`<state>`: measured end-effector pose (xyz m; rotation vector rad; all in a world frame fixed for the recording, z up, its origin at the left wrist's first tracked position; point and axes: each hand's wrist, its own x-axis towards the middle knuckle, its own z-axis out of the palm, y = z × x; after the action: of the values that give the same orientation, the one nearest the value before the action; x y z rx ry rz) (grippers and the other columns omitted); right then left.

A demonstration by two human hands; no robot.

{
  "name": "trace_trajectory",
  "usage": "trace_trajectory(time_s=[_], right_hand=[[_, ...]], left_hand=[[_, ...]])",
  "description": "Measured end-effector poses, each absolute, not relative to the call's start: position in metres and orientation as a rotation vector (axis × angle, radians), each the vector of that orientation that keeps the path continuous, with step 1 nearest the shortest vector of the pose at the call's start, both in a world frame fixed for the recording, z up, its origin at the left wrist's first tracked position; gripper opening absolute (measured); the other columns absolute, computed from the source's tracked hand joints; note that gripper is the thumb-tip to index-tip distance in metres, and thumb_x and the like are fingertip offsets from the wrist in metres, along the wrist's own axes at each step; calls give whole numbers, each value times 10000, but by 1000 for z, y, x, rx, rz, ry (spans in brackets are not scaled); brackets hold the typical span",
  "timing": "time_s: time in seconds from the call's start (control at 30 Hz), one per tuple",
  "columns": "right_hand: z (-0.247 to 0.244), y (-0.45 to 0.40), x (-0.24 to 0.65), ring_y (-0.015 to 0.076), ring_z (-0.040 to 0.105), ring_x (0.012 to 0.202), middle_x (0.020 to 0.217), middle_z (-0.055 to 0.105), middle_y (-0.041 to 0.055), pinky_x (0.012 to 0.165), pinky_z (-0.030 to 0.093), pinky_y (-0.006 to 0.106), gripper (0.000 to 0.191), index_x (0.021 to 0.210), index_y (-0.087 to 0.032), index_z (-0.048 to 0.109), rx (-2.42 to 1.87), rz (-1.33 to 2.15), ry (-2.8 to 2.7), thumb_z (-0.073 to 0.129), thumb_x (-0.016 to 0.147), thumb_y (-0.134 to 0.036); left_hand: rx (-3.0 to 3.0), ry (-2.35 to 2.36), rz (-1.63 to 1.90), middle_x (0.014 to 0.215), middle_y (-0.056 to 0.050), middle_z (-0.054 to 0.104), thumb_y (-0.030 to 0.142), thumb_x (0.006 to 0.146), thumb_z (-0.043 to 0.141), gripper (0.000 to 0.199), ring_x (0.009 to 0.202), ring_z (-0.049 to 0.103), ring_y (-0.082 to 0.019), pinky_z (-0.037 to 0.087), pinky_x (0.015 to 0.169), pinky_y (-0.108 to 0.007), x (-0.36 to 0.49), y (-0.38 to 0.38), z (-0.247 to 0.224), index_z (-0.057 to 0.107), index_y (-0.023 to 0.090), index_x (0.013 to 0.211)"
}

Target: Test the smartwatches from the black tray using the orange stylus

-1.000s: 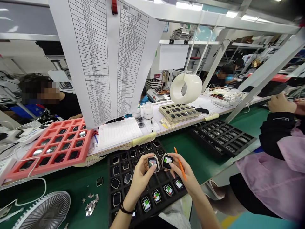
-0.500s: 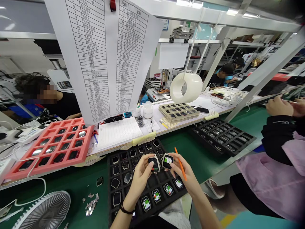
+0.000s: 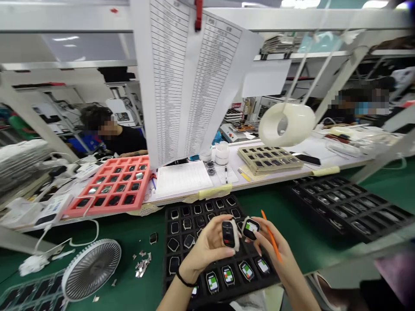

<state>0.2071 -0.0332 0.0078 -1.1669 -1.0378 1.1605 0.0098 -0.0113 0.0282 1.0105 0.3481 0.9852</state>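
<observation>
My left hand grips a smartwatch with a dark screen and a pale edge, held upright between fingers and thumb. My right hand pinches a second smartwatch, whose screen shows green and white, and also holds an orange stylus against its fingers. The two watches are close together, almost touching. Both hands hover above a black compartment tray of watches. A lower row of watches shows coloured screens, and my hands hide the tray's middle.
A red foam tray and a beige tray sit on the white bench. Another black tray lies to the right. A small fan and metal scraps lie on the green mat. A person sits across the bench.
The whole view has swung, so the bench appears shifted right and the person at right has mostly left the frame. The left-hand watch has turned, and both hands still hold their watches.
</observation>
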Motion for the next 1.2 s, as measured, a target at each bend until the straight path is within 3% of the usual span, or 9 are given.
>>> trace_trajectory(time_s=[0.1,0.2,0.37,0.53,0.67,0.93,1.2], right_hand=[[6,-33,208,151,549,521,808,667,49,468,477,276,399,1075,-246,603,-1202,1183,-1050,692,767,-484],[6,-32,208,166,552,526,758,650,36,502,502,301,401,1085,-254,603,-1212,1196,-1055,695,766,-478],[4,-30,206,172,550,530,740,654,45,446,460,283,397,1084,-244,602,-1187,1182,-1059,692,771,-472],[11,-31,202,136,565,555,929,655,63,480,465,268,341,1078,-244,597,-1144,1159,-1070,674,802,-428],[19,-31,199,116,550,525,906,648,47,475,450,264,323,1063,-247,603,-1131,1154,-1072,670,801,-424],[17,-32,200,119,552,547,918,634,46,476,443,257,324,1073,-238,586,-1116,1161,-1080,656,815,-421],[18,-31,195,148,570,601,798,623,19,535,516,284,312,1002,-231,610,-1131,1145,-1050,699,768,-418]], left_hand=[[1098,477,1035,1096,-62,616,226,720,789,587,987,586,-181,460,819,-260,11,-12,29,541,268,1251],[1219,629,1076,1090,-85,605,260,752,757,578,925,581,-183,459,727,-252,13,-12,26,516,232,1277],[1315,758,1115,1112,-97,597,291,804,692,484,928,572,-191,459,727,-262,13,-10,23,528,209,1252],[1427,878,1078,1194,-89,569,303,834,655,493,779,549,-129,438,646,-236,12,-8,21,482,245,1291],[1464,887,1049,1215,-79,567,293,837,647,497,680,503,-94,421,605,-227,13,-6,21,458,256,1295],[1425,878,1078,1176,-93,590,346,868,601,384,964,585,-205,482,723,-269,17,-6,23,509,224,1220],[1423,864,1067,1204,-99,576,355,865,608,427,1018,578,-219,487,770,-285,18,-6,20,497,219,1254]])
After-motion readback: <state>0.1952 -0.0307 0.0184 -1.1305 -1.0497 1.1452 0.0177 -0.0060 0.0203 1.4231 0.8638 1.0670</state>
